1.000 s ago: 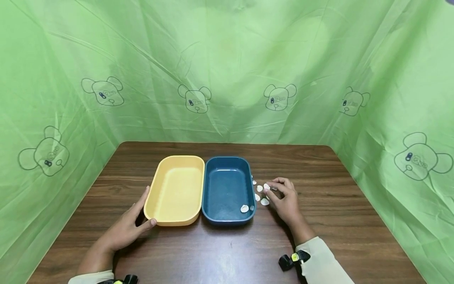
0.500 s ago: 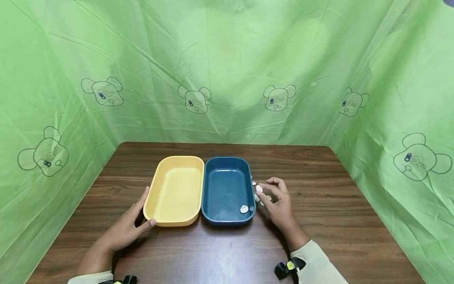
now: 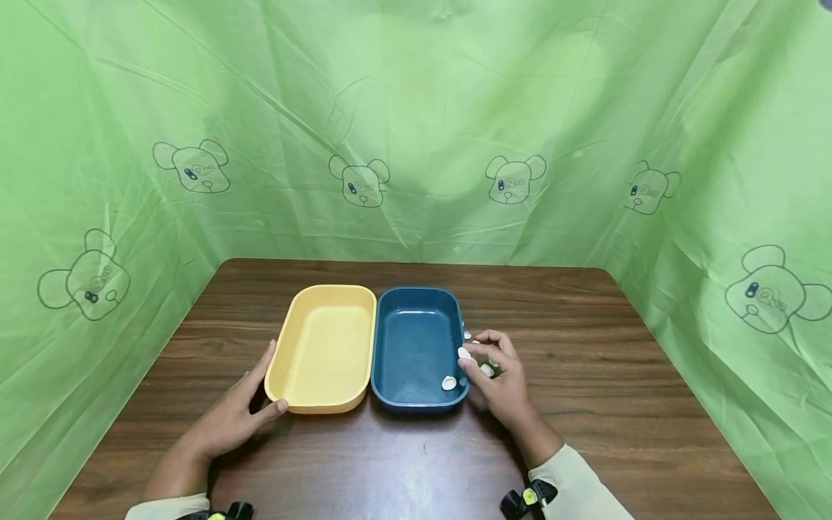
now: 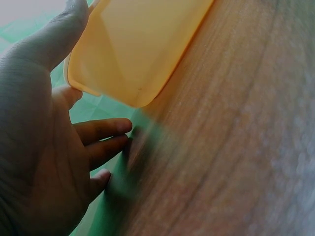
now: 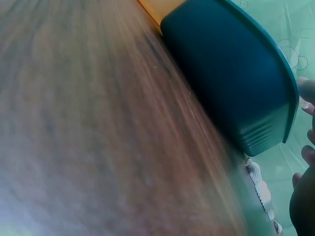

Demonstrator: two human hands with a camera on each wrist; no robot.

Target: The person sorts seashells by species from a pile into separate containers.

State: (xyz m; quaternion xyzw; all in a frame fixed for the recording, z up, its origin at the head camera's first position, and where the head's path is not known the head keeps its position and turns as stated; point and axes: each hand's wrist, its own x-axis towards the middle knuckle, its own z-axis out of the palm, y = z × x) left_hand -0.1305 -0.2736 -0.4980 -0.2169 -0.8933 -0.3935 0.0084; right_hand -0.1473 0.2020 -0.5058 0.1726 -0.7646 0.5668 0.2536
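Note:
My right hand pinches a white seashell between thumb and fingers, right at the right rim of the blue tray. Inside that tray, near its front right corner, lies another seashell. Several loose shells are on the table beside the tray, partly hidden by the right hand; the right wrist view shows ribbed shells there. My left hand rests with extended fingers against the left side and front corner of the yellow tray, which holds nothing.
The two trays stand side by side, touching, on a brown wood-grain table. Green cloth printed with bear heads hangs around the back and both sides. Each wrist carries a small black camera.
The right hand has moved left, carrying a shell from the group on the table up to the blue tray's rim. The left hand and both trays have stayed in place.

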